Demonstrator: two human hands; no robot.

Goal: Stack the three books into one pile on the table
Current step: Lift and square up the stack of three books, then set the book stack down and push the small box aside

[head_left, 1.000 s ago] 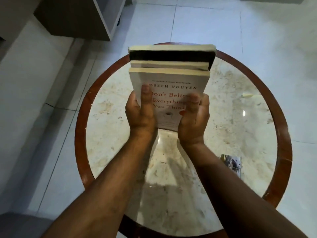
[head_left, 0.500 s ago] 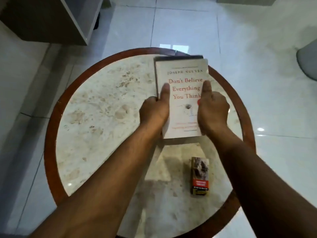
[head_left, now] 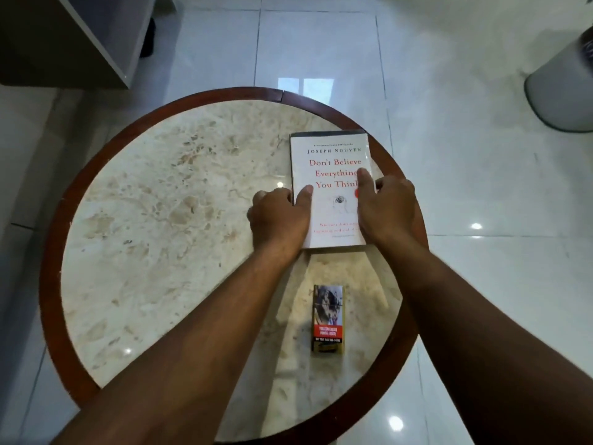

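A pile of books (head_left: 332,162) lies flat on the right part of the round marble table (head_left: 167,239). Its top book is white with red lettering. A dark edge of a lower book (head_left: 327,134) peeks out at the far side; the books beneath are otherwise hidden. My left hand (head_left: 280,216) grips the pile's left edge, thumb on the cover. My right hand (head_left: 386,207) grips the right edge, thumb pressed on the cover too.
A small cigarette pack (head_left: 328,317) lies on the table near me, below the books. The table has a red-brown wooden rim (head_left: 54,252). A grey cabinet (head_left: 96,36) stands at the far left, a grey bin (head_left: 564,88) at the far right on the tiled floor.
The pile was held up on edge in both hands a second ago. It has come down flat onto the table's right side, with both hands still on its edges.
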